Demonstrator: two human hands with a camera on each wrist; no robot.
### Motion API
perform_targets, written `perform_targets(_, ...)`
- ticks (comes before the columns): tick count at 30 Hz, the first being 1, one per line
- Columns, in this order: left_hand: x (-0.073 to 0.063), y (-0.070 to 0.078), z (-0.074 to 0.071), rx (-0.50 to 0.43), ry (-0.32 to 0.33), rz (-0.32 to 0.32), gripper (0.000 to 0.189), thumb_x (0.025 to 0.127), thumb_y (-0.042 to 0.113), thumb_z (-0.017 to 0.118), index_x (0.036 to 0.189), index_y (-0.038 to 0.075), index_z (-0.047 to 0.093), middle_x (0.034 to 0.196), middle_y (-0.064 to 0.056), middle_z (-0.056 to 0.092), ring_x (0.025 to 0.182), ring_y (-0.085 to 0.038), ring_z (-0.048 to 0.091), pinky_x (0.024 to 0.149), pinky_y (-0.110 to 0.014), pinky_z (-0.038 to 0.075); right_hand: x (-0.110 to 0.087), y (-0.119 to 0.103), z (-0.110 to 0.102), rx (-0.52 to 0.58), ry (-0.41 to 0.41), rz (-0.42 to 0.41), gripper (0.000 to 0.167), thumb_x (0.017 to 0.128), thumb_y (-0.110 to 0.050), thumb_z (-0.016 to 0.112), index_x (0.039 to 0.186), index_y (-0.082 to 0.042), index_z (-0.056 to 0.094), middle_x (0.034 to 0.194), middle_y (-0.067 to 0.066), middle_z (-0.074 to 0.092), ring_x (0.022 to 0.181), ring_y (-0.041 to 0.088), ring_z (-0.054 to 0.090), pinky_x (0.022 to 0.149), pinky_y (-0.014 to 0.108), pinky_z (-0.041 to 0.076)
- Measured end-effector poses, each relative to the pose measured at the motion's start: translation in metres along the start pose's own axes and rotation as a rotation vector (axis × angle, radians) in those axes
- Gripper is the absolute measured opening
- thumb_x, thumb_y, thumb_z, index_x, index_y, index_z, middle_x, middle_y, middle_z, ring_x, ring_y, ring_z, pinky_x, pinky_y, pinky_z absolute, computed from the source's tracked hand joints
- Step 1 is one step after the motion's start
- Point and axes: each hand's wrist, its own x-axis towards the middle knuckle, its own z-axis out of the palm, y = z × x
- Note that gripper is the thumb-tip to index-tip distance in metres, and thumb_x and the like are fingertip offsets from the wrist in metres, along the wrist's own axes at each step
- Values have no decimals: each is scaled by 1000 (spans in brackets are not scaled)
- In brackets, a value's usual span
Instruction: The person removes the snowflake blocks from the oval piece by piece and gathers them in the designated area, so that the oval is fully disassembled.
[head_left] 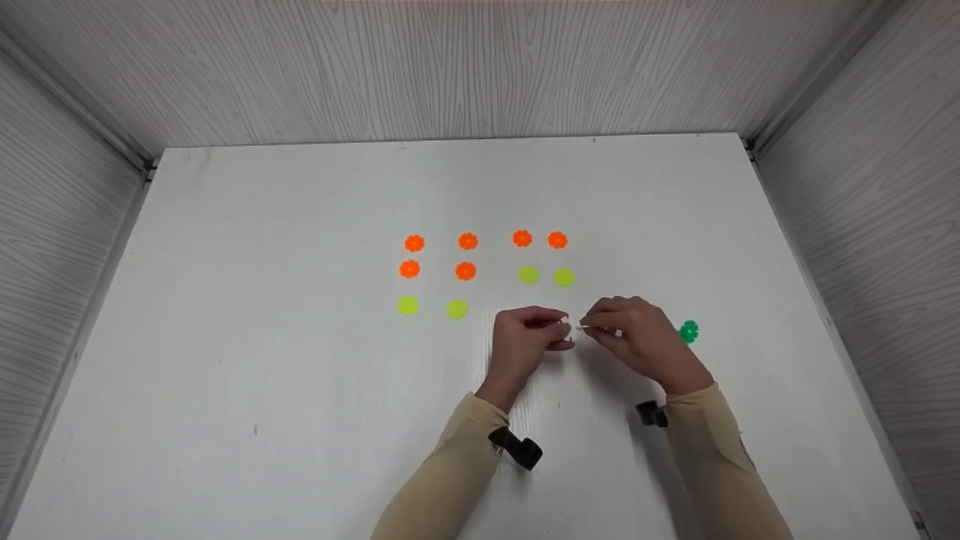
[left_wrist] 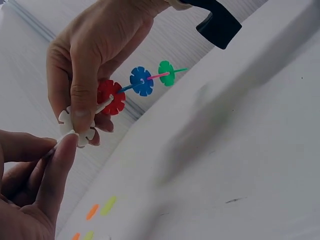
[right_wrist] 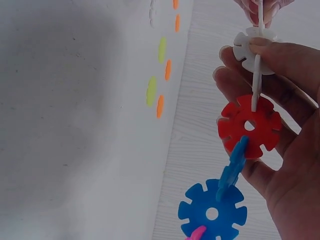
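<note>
My right hand (head_left: pixel 637 334) grips a chain of slotted plastic flower discs. Its thumb presses on a white disc (right_wrist: pixel 245 52). Beyond it hang a second white disc (right_wrist: pixel 256 82) seen edge-on, a red disc (right_wrist: pixel 230 127), blue discs (right_wrist: pixel 190 210), a pink piece (left_wrist: pixel 159 76) and a green disc (left_wrist: pixel 165 75). In the head view a green disc (head_left: pixel 689 331) shows beside the right hand. My left hand (head_left: pixel 521 341) pinches another white disc (right_wrist: pixel 260 15), edge-on against the chain's white end. Fingers partly hide where these two meet.
Several orange discs (head_left: pixel 466 271) and yellow-green discs (head_left: pixel 457 309) lie flat in loose rows on the white tabletop (head_left: pixel 262 337), beyond the hands. Grey wood-grain panels (head_left: pixel 450 75) border the table at the back and both sides.
</note>
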Motion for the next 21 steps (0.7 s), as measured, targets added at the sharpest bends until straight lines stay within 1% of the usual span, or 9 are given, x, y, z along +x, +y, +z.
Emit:
perform_targets(4, 3, 0, -3, -44, -33, -42, 18, 83, -7, 73, 99, -12, 70, 89, -17, 68, 72, -30, 71, 68, -40, 60, -2, 2, -1, 8, -7, -2, 16, 84, 1, 76, 96, -9, 79, 94, -6, 70, 89, 14, 63, 84, 38, 51)
perform_targets(6, 4, 0, -3, -56, -46, -48, 18, 83, -8, 73, 100, -13, 70, 90, -18, 67, 73, -31, 71, 68, -40, 60, -2, 1, -2, 0, 0, -8, 15, 84, 1, 76, 95, -9, 79, 94, -6, 70, 89, 15, 63, 83, 38, 51)
perform_targets(8, 4, 0, -4, -59, -49, -31, 18, 83, -7, 72, 100, -13, 70, 90, -18, 67, 73, -31, 71, 68, -40, 60, -2, 0, -2, -4, 13, -14, 16, 84, 1, 76, 95, -9, 79, 93, -6, 70, 88, 14, 63, 82, 37, 50)
perform_targets(11, 2, -2, -4, -64, -35, 19, 14, 83, -7, 73, 97, -8, 72, 88, -19, 67, 73, -31, 71, 69, -41, 60, 0, -1, 0, -10, 28, -34, 16, 84, 1, 75, 96, -9, 79, 92, -6, 69, 86, 13, 62, 79, 35, 50)
perform_targets(14, 0, -4, -6, -89, -15, 65, 12, 83, -8, 72, 95, -5, 73, 86, -20, 66, 72, -32, 71, 70, -42, 60, 0, 1, 1, -16, 37, -59, 21, 85, 2, 74, 102, -10, 79, 91, -6, 68, 83, 11, 61, 80, 36, 49)
perform_targets(15, 1, -4, -8, -101, -9, 72, 12, 83, -9, 72, 95, -5, 72, 85, -20, 66, 71, -31, 71, 70, -43, 60, 0, 2, 0, -16, 39, -61, 23, 85, 2, 74, 104, -11, 78, 90, -6, 68, 82, 11, 60, 80, 36, 49)
perform_targets(18, 4, -3, -11, -107, 12, 63, 13, 82, -10, 72, 96, -9, 72, 84, -20, 67, 69, -31, 71, 69, -42, 60, -3, 5, -2, -2, 55, -16, 27, 84, 2, 74, 106, -12, 78, 88, -7, 68, 78, 10, 58, 78, 36, 49)
perform_targets(20, 7, -2, -12, -70, 20, 41, 15, 82, -9, 72, 97, -11, 71, 84, -18, 68, 69, -29, 71, 69, -40, 60, -6, 9, -4, 7, 61, 36, 26, 84, 2, 75, 106, -12, 78, 89, -8, 68, 77, 10, 58, 76, 35, 49)
perform_targets(21, 8, -1, -12, -36, 22, 29, 16, 82, -9, 73, 98, -12, 71, 85, -17, 69, 70, -27, 71, 69, -38, 60, -6, 10, -5, 11, 60, 63, 24, 85, 1, 75, 105, -12, 78, 90, -9, 68, 77, 10, 58, 75, 35, 49)
